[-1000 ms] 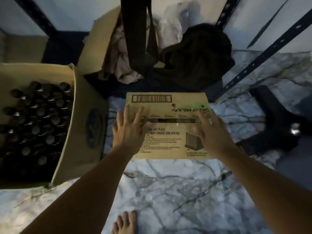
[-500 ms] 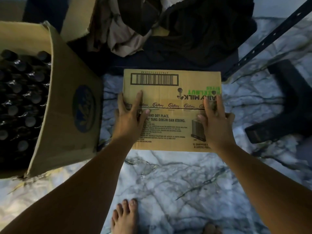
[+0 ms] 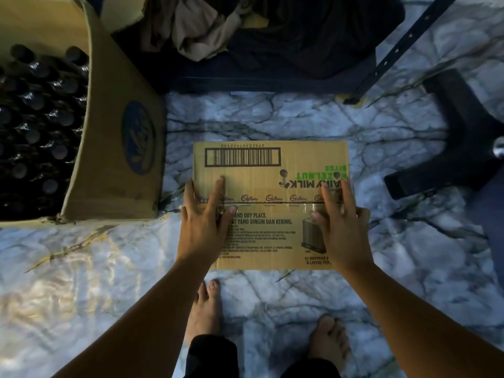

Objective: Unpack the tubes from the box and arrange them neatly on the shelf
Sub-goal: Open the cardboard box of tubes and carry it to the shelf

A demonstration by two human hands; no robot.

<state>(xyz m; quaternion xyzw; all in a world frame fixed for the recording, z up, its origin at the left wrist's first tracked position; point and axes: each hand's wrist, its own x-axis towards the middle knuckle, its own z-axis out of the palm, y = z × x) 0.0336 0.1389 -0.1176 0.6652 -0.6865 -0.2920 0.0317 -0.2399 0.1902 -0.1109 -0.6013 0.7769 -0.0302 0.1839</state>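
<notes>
A closed brown cardboard box [image 3: 270, 165] with a barcode and chocolate-brand print lies flat on the marble floor in front of me. My left hand [image 3: 203, 227] rests on its left part with fingers spread and the outer fingers over the left edge. My right hand [image 3: 342, 230] holds the right part the same way, fingers at the right edge. At the left stands a large open carton [image 3: 120, 148] packed with several dark tubes [image 3: 41, 118], caps up. The low dark shelf [image 3: 259, 80] runs along the top of the view.
Crumpled cloth [image 3: 201, 31] and dark fabric fill the low shelf. A slanted perforated shelf post [image 3: 401, 47] stands at the upper right. A black stool [image 3: 458, 132] lies right of the box. My bare feet [image 3: 204, 309] stand just behind the box.
The closed box has slid away from the shelf toward my feet with both hands on it. The view has tilted further down, so the large carton sits higher and my feet show.
</notes>
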